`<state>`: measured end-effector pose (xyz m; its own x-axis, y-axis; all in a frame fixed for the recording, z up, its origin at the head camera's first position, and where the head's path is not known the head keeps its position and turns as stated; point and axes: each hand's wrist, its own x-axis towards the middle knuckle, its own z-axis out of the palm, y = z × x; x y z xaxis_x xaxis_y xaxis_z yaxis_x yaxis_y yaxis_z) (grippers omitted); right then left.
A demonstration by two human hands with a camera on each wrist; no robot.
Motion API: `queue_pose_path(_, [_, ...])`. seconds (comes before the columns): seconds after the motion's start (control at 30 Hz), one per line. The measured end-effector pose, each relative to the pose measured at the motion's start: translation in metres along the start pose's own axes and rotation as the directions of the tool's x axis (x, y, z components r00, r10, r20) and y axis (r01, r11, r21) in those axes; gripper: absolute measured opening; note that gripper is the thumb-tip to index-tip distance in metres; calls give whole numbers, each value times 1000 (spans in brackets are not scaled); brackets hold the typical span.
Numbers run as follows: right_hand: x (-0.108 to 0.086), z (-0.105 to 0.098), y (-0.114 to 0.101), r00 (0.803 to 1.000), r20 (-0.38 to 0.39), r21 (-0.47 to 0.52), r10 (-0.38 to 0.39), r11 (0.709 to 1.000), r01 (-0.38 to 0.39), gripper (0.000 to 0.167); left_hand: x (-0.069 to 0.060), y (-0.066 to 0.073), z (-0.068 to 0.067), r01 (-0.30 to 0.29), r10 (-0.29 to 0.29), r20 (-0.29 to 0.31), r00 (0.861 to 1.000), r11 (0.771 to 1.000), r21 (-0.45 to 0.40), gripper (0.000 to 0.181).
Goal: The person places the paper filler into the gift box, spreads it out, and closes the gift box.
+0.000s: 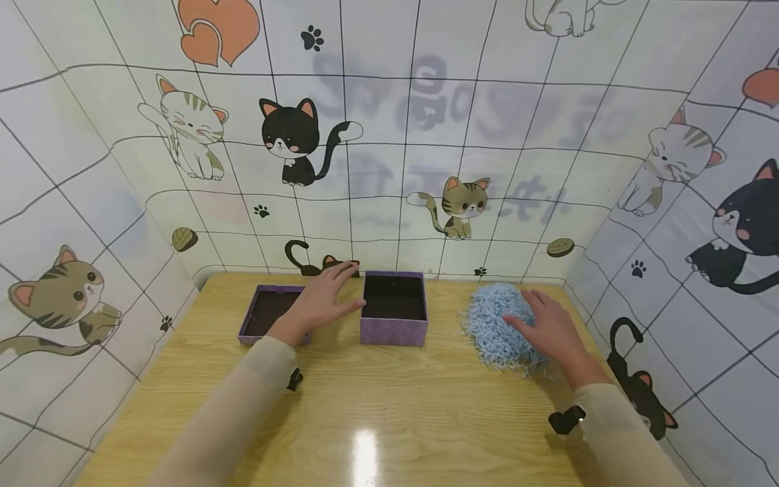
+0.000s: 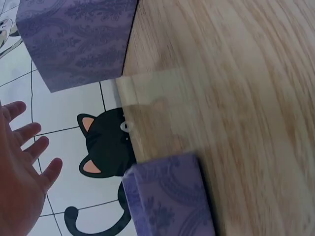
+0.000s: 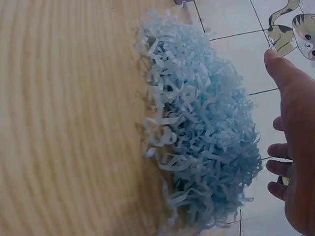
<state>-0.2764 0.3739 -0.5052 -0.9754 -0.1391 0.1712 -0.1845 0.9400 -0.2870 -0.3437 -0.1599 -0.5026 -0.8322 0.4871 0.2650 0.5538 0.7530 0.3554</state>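
Observation:
A purple patterned box (image 1: 394, 331) with a dark inside stands open at the table's back middle. To its left lies its shallow purple lid (image 1: 258, 318), inner side up. My left hand (image 1: 322, 297) hovers between the two, its fingers spread and holding nothing. The left wrist view has the box (image 2: 81, 44) at the top and the lid (image 2: 170, 196) at the bottom, with the left hand (image 2: 22, 172) apart from both. A heap of light blue shredded paper (image 1: 499, 328) lies at the right. Over its right side is my right hand (image 1: 550, 328), fingers extended, gripping nothing.
The wooden table (image 1: 365, 399) carries the box, lid and paper heap. Close behind and at both sides rises a white curtain (image 1: 389, 162) printed with cats and grid lines. A few loose paper strands lie around the heap.

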Motion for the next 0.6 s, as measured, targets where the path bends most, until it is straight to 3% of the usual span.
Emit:
queue_pose_path(0.33, [-16, 15, 14, 999, 23, 69, 48, 996, -49, 100, 6, -2, 13, -23, 34, 65, 997, 986, -164, 102])
queue_pose_path(0.6, [-29, 24, 16, 996, 29, 187, 79, 979, -83, 100, 11, -3, 21, -14, 58, 113, 992, 934, -358, 109])
